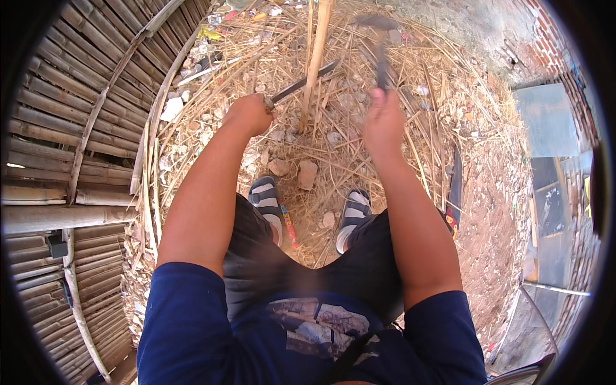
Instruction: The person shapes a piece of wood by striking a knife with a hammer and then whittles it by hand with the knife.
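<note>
Gripping a knife (301, 83) handle, the left hand (247, 114) is laying its blade against the stiff upright bamboo pole (317, 48), while the right hand (383, 122) is clenching what looks like a heavy, blurred hammer (380, 38).

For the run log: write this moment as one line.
left hand: grips knife, blade against bamboo pole | right hand: grips hammer, raised | ground: straw, stones | feet: sandals
</note>
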The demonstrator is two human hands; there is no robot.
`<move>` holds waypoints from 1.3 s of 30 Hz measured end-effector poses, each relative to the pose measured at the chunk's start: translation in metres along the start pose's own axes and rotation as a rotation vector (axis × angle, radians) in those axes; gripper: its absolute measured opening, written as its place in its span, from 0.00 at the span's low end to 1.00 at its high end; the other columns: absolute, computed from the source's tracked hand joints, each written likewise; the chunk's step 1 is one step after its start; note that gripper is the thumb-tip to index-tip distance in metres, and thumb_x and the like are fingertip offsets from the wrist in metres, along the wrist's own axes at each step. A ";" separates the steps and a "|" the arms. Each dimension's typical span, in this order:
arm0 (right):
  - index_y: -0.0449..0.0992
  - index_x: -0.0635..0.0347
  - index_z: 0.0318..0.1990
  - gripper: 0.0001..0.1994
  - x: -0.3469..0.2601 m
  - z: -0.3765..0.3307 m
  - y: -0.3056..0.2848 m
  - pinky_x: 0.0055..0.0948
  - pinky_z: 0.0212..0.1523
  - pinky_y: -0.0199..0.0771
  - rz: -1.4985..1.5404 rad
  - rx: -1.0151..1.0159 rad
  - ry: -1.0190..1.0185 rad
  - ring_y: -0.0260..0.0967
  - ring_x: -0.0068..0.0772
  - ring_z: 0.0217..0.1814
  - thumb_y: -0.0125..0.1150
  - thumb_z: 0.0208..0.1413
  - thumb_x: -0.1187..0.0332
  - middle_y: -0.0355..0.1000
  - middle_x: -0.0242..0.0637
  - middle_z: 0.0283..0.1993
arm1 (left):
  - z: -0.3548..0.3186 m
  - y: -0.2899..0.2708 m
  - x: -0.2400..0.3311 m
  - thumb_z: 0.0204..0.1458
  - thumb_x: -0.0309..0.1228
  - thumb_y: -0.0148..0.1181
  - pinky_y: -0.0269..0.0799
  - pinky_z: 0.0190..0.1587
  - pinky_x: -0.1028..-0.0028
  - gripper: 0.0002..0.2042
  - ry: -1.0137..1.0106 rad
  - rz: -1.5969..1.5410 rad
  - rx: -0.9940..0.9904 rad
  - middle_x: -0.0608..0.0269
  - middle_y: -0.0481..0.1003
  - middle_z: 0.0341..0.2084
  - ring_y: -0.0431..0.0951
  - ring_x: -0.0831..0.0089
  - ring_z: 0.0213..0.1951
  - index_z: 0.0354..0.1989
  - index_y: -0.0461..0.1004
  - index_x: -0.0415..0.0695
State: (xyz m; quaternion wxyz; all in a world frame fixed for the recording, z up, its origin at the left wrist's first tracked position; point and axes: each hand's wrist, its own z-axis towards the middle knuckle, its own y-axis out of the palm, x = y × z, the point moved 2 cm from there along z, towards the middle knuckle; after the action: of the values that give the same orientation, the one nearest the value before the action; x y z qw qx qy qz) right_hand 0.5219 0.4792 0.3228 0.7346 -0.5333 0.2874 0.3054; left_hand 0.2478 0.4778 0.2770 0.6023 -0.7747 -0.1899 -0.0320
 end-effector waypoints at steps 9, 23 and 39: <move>0.75 0.70 0.51 0.26 0.072 -0.022 0.047 0.55 0.53 0.74 -0.539 -0.627 0.122 0.75 0.62 0.51 0.45 0.70 0.50 0.76 0.63 0.47 | -0.005 0.000 0.001 0.53 0.48 0.67 0.75 0.52 0.58 0.23 -0.009 0.000 0.004 0.47 0.80 0.43 0.79 0.50 0.49 0.46 0.77 0.40; 0.76 0.67 0.39 0.24 -0.013 0.023 -0.027 0.46 0.38 0.71 -0.030 -0.326 0.072 0.73 0.45 0.32 0.46 0.70 0.50 0.74 0.47 0.28 | 0.024 -0.009 -0.019 0.50 0.49 0.70 0.75 0.48 0.58 0.22 0.011 0.023 0.022 0.50 0.81 0.38 0.81 0.52 0.44 0.41 0.79 0.41; 0.73 0.64 0.38 0.27 0.022 0.010 0.028 0.39 0.32 0.72 -0.136 -0.199 0.015 0.75 0.41 0.29 0.41 0.72 0.47 0.74 0.45 0.26 | 0.022 -0.005 -0.002 0.53 0.49 0.68 0.75 0.49 0.56 0.21 0.028 0.047 -0.007 0.50 0.80 0.40 0.80 0.52 0.46 0.42 0.78 0.42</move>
State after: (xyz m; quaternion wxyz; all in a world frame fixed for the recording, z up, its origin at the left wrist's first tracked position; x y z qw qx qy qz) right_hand 0.5158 0.4988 0.2918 0.6950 -0.6240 0.2244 0.2780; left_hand 0.2403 0.4994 0.2753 0.6026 -0.7806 -0.1633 -0.0292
